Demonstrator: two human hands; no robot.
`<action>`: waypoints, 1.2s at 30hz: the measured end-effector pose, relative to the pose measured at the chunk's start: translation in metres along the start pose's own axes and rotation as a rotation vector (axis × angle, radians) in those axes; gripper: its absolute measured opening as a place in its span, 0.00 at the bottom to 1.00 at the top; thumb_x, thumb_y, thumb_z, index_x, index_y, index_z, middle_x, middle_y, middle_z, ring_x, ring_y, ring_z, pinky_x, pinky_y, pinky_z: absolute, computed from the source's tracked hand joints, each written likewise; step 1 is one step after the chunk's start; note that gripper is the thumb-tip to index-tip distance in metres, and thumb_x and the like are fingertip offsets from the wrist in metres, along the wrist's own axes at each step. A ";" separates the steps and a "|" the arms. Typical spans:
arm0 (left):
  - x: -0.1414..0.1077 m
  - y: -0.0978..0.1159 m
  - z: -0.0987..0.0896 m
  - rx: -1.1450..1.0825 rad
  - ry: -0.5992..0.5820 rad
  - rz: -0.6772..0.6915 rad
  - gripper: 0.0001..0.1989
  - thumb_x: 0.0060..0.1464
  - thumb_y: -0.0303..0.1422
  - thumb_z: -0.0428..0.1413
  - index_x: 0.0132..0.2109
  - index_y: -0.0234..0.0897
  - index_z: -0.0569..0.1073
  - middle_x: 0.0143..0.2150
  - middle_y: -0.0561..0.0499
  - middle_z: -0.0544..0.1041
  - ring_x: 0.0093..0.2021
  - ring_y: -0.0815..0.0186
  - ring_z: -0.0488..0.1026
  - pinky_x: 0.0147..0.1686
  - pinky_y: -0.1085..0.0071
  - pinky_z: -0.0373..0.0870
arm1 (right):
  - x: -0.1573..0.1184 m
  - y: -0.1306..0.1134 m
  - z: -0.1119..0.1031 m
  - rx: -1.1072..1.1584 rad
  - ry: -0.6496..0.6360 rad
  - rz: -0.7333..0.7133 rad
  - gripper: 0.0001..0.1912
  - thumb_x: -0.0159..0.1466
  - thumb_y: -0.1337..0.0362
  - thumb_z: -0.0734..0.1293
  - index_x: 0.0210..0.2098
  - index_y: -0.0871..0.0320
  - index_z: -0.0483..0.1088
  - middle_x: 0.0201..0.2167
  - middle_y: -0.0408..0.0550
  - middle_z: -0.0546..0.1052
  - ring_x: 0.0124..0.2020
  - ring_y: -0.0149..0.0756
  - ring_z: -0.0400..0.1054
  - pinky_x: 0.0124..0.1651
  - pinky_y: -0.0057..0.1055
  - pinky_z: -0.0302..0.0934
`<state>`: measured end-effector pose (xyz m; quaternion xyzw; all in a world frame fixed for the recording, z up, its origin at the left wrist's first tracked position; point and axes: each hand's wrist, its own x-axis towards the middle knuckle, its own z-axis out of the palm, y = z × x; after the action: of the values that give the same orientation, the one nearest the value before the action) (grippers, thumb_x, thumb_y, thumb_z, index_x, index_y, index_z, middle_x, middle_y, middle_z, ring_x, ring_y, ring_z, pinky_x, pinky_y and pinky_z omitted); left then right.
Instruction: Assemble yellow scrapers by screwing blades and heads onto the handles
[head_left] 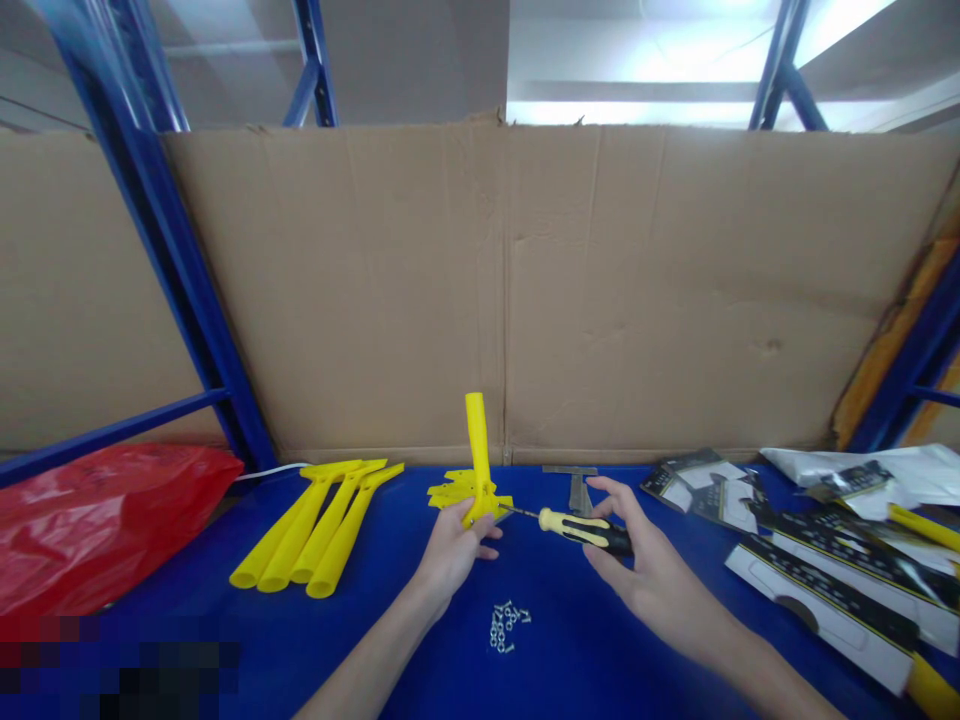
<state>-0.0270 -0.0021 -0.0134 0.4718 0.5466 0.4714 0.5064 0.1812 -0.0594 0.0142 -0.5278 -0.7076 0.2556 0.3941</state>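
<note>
A yellow plastic handle (478,440) stands upright in my left hand (451,550), whose fingers grip its lower end. My right hand (637,560) has its fingers around the black and cream grip of a screwdriver (577,529). The screwdriver's shaft points left, and its tip is at the lower part of the yellow handle. Behind my left hand lie several flat yellow pieces (448,490). Small metal screws and nuts (501,625) lie in a loose group on the blue surface (585,640), nearer to me than the hands.
Several yellow handles (330,535) lie at the left, beside a red plastic bag (127,520). A metal T-shaped tool (579,492) rests behind my right hand. Black and white packages (832,590) are spread at the right. A cardboard wall (375,300) rises at the back.
</note>
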 end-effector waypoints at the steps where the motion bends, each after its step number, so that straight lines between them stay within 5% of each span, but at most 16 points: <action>1: 0.001 0.000 0.000 -0.004 0.007 -0.005 0.10 0.52 0.21 0.53 0.42 0.28 0.73 0.41 0.42 0.77 0.31 0.67 0.74 0.22 0.76 0.72 | 0.000 0.000 0.000 -0.014 -0.010 -0.002 0.24 0.60 0.63 0.59 0.55 0.53 0.52 0.39 0.47 0.70 0.23 0.29 0.64 0.26 0.28 0.61; 9: 0.003 -0.004 -0.001 -0.034 0.008 0.000 0.09 0.50 0.22 0.56 0.40 0.31 0.73 0.39 0.44 0.77 0.31 0.67 0.74 0.21 0.77 0.71 | 0.001 0.001 -0.003 -0.159 0.005 -0.064 0.15 0.62 0.62 0.59 0.49 0.53 0.63 0.40 0.49 0.76 0.33 0.37 0.70 0.37 0.33 0.62; 14: 0.002 -0.004 -0.003 -0.036 0.004 0.017 0.09 0.48 0.24 0.58 0.40 0.30 0.74 0.39 0.43 0.77 0.31 0.67 0.73 0.22 0.76 0.72 | 0.001 -0.004 -0.002 -0.087 -0.057 0.059 0.16 0.65 0.54 0.55 0.47 0.54 0.64 0.23 0.42 0.73 0.18 0.31 0.62 0.21 0.27 0.55; 18: 0.002 -0.004 -0.003 -0.036 -0.020 0.031 0.11 0.47 0.26 0.59 0.41 0.31 0.75 0.40 0.43 0.77 0.31 0.67 0.73 0.23 0.76 0.71 | 0.000 -0.005 0.001 -0.018 -0.080 0.132 0.20 0.66 0.50 0.52 0.47 0.55 0.63 0.21 0.40 0.69 0.15 0.29 0.61 0.18 0.26 0.54; 25: 0.000 -0.003 -0.002 -0.025 -0.014 0.023 0.11 0.48 0.26 0.58 0.41 0.30 0.74 0.40 0.42 0.77 0.32 0.66 0.74 0.23 0.75 0.72 | 0.001 0.000 -0.001 -0.146 0.049 -0.056 0.19 0.59 0.63 0.60 0.50 0.55 0.58 0.37 0.48 0.73 0.29 0.34 0.68 0.33 0.32 0.62; 30: -0.001 -0.001 -0.001 -0.009 0.001 0.008 0.10 0.50 0.25 0.56 0.42 0.28 0.73 0.41 0.40 0.76 0.32 0.66 0.74 0.23 0.74 0.72 | 0.002 0.001 -0.003 -0.197 0.032 -0.113 0.11 0.61 0.63 0.60 0.44 0.54 0.63 0.37 0.48 0.74 0.34 0.37 0.69 0.37 0.33 0.62; 36: -0.001 -0.001 -0.001 -0.054 -0.005 0.019 0.11 0.47 0.26 0.59 0.41 0.30 0.75 0.42 0.41 0.76 0.32 0.65 0.74 0.22 0.75 0.71 | 0.002 -0.002 -0.003 -0.115 -0.014 -0.012 0.13 0.65 0.56 0.55 0.37 0.54 0.67 0.20 0.42 0.72 0.19 0.32 0.64 0.22 0.27 0.55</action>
<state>-0.0278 -0.0032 -0.0141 0.4643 0.5280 0.4896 0.5156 0.1821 -0.0581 0.0185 -0.5434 -0.7271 0.2160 0.3597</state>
